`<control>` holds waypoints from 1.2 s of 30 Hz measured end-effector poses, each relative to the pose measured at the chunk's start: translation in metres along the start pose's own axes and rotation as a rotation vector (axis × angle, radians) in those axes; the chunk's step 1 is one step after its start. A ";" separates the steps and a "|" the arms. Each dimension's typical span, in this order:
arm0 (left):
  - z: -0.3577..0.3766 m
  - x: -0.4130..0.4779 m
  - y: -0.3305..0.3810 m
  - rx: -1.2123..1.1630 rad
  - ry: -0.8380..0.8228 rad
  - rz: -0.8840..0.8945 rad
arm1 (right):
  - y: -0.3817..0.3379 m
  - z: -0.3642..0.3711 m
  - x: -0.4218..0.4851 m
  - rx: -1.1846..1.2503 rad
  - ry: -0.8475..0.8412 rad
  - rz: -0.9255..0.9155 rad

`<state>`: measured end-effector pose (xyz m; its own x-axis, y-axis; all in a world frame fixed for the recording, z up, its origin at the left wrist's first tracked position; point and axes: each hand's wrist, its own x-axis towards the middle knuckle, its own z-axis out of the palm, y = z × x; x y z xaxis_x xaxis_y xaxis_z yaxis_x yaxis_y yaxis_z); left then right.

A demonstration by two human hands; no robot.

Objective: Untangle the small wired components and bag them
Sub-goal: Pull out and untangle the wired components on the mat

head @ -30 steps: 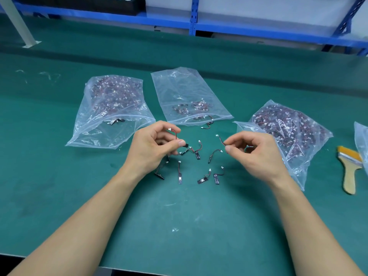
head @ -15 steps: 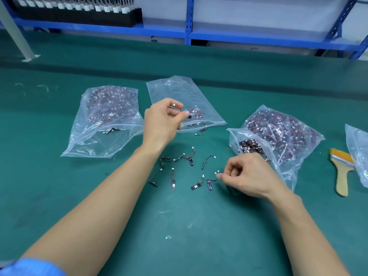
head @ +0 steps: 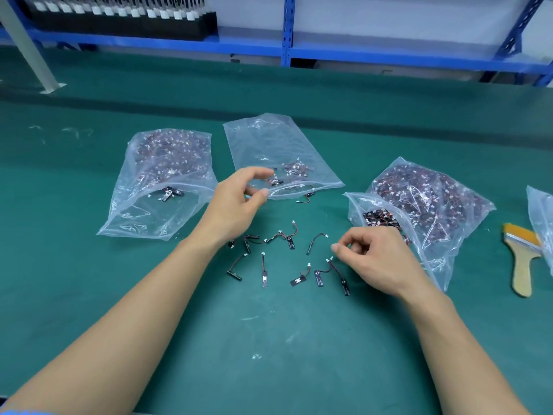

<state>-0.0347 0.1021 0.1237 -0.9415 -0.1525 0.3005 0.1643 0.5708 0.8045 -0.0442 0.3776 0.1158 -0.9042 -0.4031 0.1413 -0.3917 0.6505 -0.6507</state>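
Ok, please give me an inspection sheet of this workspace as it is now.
Surface: green mat, faint scuffs.
Job's things: loose components lie between the hands; middle bag holds few; left bag and right bag are well filled.
Clutter: brush at right, beside an edge of another bag.
Hands: left hand open at the middle bag's mouth; right hand curled beside the components, grip unclear.
Cables: only the components' short wires.
Surroundings: blue shelving, grey post.
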 end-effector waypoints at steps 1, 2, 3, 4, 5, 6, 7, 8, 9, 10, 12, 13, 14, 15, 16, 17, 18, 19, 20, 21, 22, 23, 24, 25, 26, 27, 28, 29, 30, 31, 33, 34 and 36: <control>-0.004 -0.011 -0.003 -0.025 -0.002 0.009 | 0.000 0.002 0.000 -0.002 0.020 -0.007; -0.008 -0.021 -0.006 -0.029 -0.001 0.019 | -0.001 0.003 0.000 -0.008 0.046 -0.015; -0.013 -0.029 -0.009 -0.015 -0.002 0.032 | -0.002 0.005 0.000 -0.016 0.080 -0.027; -0.017 -0.037 -0.012 0.013 -0.005 0.045 | -0.004 0.008 0.001 -0.021 0.117 -0.044; -0.020 -0.043 -0.014 0.042 -0.013 0.057 | -0.005 0.010 0.001 -0.022 0.154 -0.067; -0.022 -0.047 -0.017 0.070 -0.024 0.058 | -0.007 0.012 0.001 -0.022 0.182 -0.091; -0.025 -0.050 -0.019 0.097 -0.036 0.051 | -0.010 0.015 0.001 -0.027 0.197 -0.113; -0.026 -0.051 -0.021 0.128 -0.045 0.047 | -0.013 0.018 0.001 -0.039 0.205 -0.132; -0.027 -0.052 -0.022 0.164 -0.053 0.055 | -0.016 0.021 0.002 -0.055 0.207 -0.147; -0.027 -0.052 -0.023 0.200 -0.062 0.075 | -0.019 0.024 0.004 -0.071 0.202 -0.159; -0.025 -0.051 -0.021 0.261 -0.089 0.118 | -0.023 0.028 0.010 -0.102 0.176 -0.177; -0.025 -0.050 -0.021 0.284 -0.107 0.136 | -0.025 0.030 0.014 -0.117 0.157 -0.187; -0.024 -0.050 -0.021 0.302 -0.127 0.149 | -0.027 0.032 0.018 -0.130 0.135 -0.197; -0.024 -0.050 -0.021 0.313 -0.145 0.157 | -0.030 0.035 0.023 -0.141 0.112 -0.206; -0.024 -0.050 -0.022 0.316 -0.161 0.159 | -0.032 0.038 0.027 -0.148 0.091 -0.211; -0.025 -0.051 -0.023 0.312 -0.171 0.157 | -0.034 0.042 0.031 -0.154 0.077 -0.213; -0.025 -0.051 -0.024 0.307 -0.173 0.160 | -0.036 0.046 0.034 -0.160 0.070 -0.214; -0.025 -0.051 -0.024 0.305 -0.167 0.167 | -0.037 0.049 0.036 -0.160 0.065 -0.218; -0.026 -0.050 -0.025 0.305 -0.160 0.176 | -0.038 0.052 0.037 -0.153 0.060 -0.225; -0.027 -0.050 -0.026 0.306 -0.154 0.182 | -0.037 0.055 0.038 -0.141 0.052 -0.231; -0.028 -0.051 -0.026 0.305 -0.154 0.181 | -0.036 0.056 0.038 -0.129 0.043 -0.238; -0.030 -0.051 -0.027 0.300 -0.161 0.173 | -0.035 0.057 0.038 -0.121 0.032 -0.243; -0.031 -0.053 -0.028 0.290 -0.172 0.157 | -0.033 0.057 0.038 -0.116 0.023 -0.247; -0.033 -0.054 -0.029 0.277 -0.182 0.139 | -0.032 0.057 0.037 -0.113 0.016 -0.249; -0.035 -0.055 -0.029 0.264 -0.189 0.125 | -0.031 0.057 0.037 -0.110 0.013 -0.249; -0.037 -0.057 -0.030 0.250 -0.193 0.116 | -0.030 0.057 0.036 -0.106 0.011 -0.248; -0.038 -0.058 -0.030 0.232 -0.194 0.112 | -0.029 0.057 0.035 -0.102 0.010 -0.247; -0.039 -0.059 -0.030 0.211 -0.189 0.110 | -0.028 0.056 0.034 -0.099 0.012 -0.246; -0.040 -0.059 -0.029 0.192 -0.177 0.107 | -0.027 0.056 0.034 -0.098 0.013 -0.244; -0.040 -0.060 -0.028 0.178 -0.161 0.101 | -0.027 0.056 0.033 -0.096 0.013 -0.241; -0.042 -0.060 -0.027 0.165 -0.138 0.084 | -0.026 0.055 0.032 -0.095 0.011 -0.236; -0.043 -0.061 -0.026 0.162 -0.138 0.074 | -0.025 0.054 0.032 -0.095 0.009 -0.233; -0.046 -0.063 -0.024 0.156 -0.160 0.057 | -0.025 0.054 0.032 -0.096 0.006 -0.232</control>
<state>0.0342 0.0607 0.1088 -0.9688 0.0065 0.2476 0.1825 0.6948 0.6957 -0.0544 0.3133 0.0962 -0.7891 -0.5451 0.2832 -0.6029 0.5992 -0.5268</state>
